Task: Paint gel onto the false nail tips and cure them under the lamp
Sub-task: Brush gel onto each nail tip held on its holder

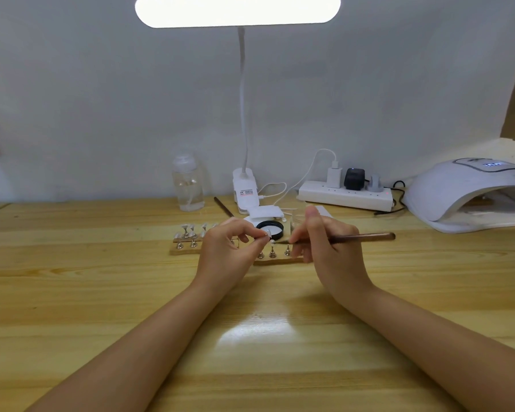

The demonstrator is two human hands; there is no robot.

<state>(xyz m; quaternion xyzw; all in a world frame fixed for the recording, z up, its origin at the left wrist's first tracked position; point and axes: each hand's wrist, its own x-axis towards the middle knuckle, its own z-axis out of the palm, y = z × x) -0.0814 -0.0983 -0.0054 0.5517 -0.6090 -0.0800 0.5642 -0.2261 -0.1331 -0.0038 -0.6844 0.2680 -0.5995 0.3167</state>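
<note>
Pale wooden table (72,292), grain running left to right. At twelve o'clock: nail-tip stand (188,243), black-rimmed dish (270,228). Toward eleven: clear bottle (188,182), clip lamp (244,188). Toward one: power strip (344,195). Near two: curing lamp (470,194).

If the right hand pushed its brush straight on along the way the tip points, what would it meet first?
Probably the nail tip pinched by the left hand: the right hand's brush points left at it, nearly touching; depth is unclear.

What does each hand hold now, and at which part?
The left hand pinches a small nail tip on its stand between the fingertips. The right hand holds the brush with its grip near the bristle end.
</note>
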